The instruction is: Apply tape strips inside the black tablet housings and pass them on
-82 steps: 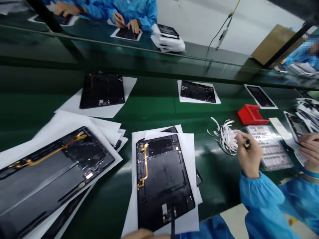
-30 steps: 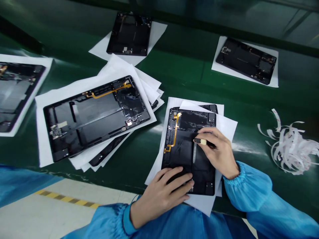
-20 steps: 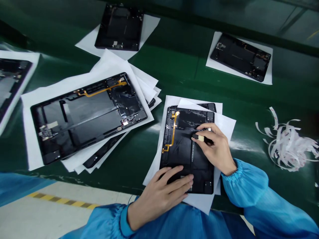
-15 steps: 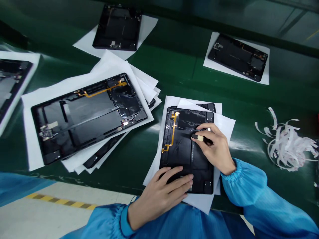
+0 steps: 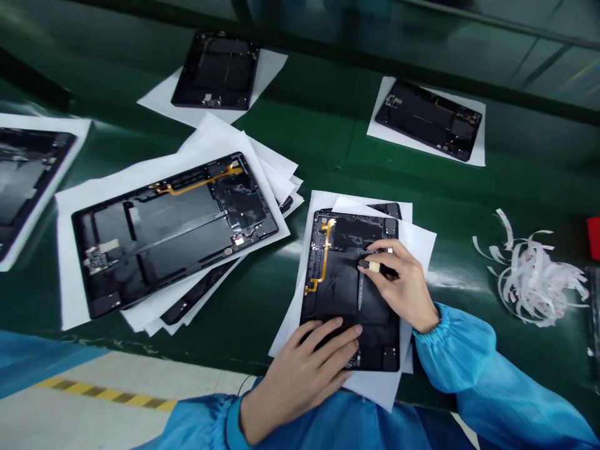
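A black tablet rear housing [image 5: 340, 297] with an orange flex cable [image 5: 325, 253] lies on loose white paper sheets [image 5: 312, 262] in front of me. My left hand [image 5: 304, 375] rests flat on its lower part, fingers apart, holding nothing. My right hand [image 5: 398, 281] pinches a small black-tipped tool with a cream band [image 5: 374, 267], its tip on the housing by a narrow pale strip [image 5: 360, 290]. Under the top sheet, the edge of another dark housing [image 5: 389, 210] shows. To the left, a second housing with an orange cable [image 5: 173, 234] sits on a paper-interleaved stack.
Further black housings on paper [image 5: 215, 72] [image 5: 429, 120] [image 5: 28, 181] lie on the green bench [image 5: 328, 125]. A tangle of white peeled strips [image 5: 532, 275] lies to my right, with a red object [image 5: 594, 237] at the frame edge. Below the bench edge is a floor with a yellow-dashed line [image 5: 103, 394].
The view has swung down from the far bench. My right hand has moved from the white strips onto the housing, and my left hand now lies on it. The tool tip barely shifts.
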